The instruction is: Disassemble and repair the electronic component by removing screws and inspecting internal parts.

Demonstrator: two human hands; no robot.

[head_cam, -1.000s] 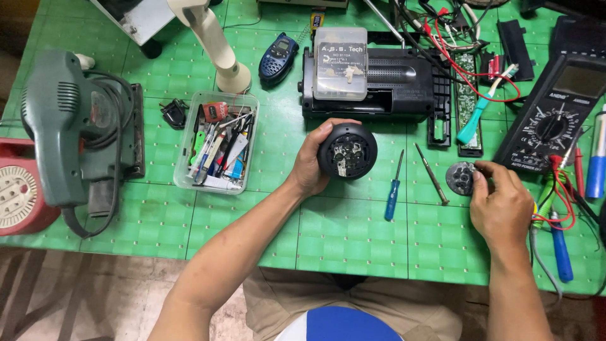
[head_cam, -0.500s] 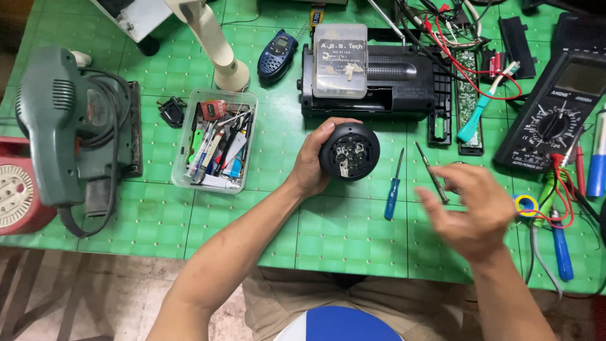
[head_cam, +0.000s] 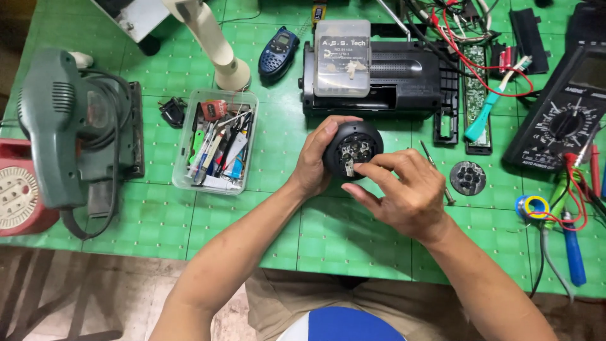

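My left hand (head_cam: 314, 163) grips a round black part (head_cam: 353, 146) from its left side, holding it upright on the green mat (head_cam: 328, 233) with its open face and metal contacts showing. My right hand (head_cam: 404, 192) is over the part's lower right edge, its fingertips pinching at a small metal tab on the face. A round black cover disc (head_cam: 468, 178) lies on the mat to the right of my right hand. A thin metal screwdriver (head_cam: 435, 167) lies between the hand and the disc, partly hidden.
A black radio body (head_cam: 404, 79) with a clear small box (head_cam: 342, 57) on it lies behind the part. A clear tray of tools (head_cam: 218, 142) sits left, a green sander (head_cam: 69, 132) far left, a multimeter (head_cam: 562, 120) and wires right.
My right hand left the round disc on the mat at the right and moved left to the black part. My left hand kept hold of the part.
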